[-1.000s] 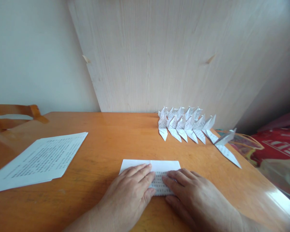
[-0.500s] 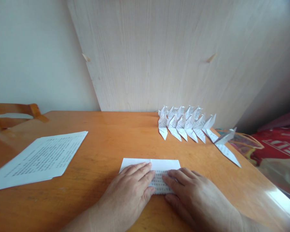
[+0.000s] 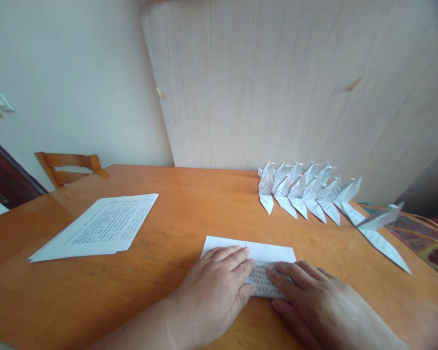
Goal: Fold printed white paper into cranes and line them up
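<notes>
A partly folded sheet of paper (image 3: 266,250) lies flat on the table in front of me. Its far strip is blank white, and the nearer flap carries rows of printed characters. My left hand (image 3: 222,277) rests on the left part of the sheet, fingers stretched out over the fold. On the right part lies my right hand (image 3: 310,291), its fingers extended and pressing on the printed flap. Both palms hide the sheet's side edges and some of the near edge.
Several folded paper pieces (image 3: 299,192) with upright points stand in rows at the back right, one (image 3: 385,245) apart near the table's right edge. A stack of printed sheets (image 3: 102,223) lies left on the wooden table (image 3: 182,204). A chair (image 3: 73,163) stands behind.
The view has turned left, so everything appears further right, and a wall switch has come into sight. Both hands stay flat on the paper in nearly the same place.
</notes>
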`<state>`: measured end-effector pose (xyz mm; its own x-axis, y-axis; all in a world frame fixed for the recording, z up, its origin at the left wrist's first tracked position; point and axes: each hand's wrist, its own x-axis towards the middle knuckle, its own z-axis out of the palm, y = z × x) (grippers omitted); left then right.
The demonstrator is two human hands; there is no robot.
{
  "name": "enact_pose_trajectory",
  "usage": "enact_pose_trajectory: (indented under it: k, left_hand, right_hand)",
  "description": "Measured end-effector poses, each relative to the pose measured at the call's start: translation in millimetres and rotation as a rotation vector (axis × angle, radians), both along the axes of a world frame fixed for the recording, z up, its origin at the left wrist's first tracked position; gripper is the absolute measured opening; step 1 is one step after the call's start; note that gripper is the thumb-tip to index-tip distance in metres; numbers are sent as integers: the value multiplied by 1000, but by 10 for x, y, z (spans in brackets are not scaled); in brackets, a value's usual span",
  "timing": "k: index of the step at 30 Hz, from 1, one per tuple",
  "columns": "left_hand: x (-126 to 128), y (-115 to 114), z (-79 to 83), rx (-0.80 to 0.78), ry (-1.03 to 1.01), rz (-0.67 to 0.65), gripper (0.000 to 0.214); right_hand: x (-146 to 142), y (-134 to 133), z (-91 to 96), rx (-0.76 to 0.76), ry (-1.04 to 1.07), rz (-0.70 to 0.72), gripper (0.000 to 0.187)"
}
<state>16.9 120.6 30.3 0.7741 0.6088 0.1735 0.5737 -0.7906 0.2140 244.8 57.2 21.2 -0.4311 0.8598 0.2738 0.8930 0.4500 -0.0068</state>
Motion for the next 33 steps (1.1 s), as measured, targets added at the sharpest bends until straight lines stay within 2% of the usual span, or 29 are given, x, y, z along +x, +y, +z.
enact_pose_trajectory:
  k: [4, 12, 17, 25, 30, 33]
  left_hand:
    - [-5, -2, -4, -29, 20, 0, 46]
    - [-111, -36, -15, -88, 106, -53, 63]
    - [-138, -45, 9, -159, 182, -55, 71]
    - [-117, -60, 142, -227, 231, -70, 82]
    - [-131, -36, 115, -231, 232, -105, 87]
    - [-134, -25, 78, -232, 224, -111, 91]
  right_hand:
    - [-11, -51, 11, 11, -17, -11, 25]
    - [10, -191, 93, 117, -90, 38, 48]
    - [25, -256, 88, 44, -59, 12, 52]
    - [-26, -261, 123, -96, -127, -36, 70]
    - [-26, -283, 158, -197, -47, -52, 77]
    - [-7, -307, 135, -196, -25, -56, 78]
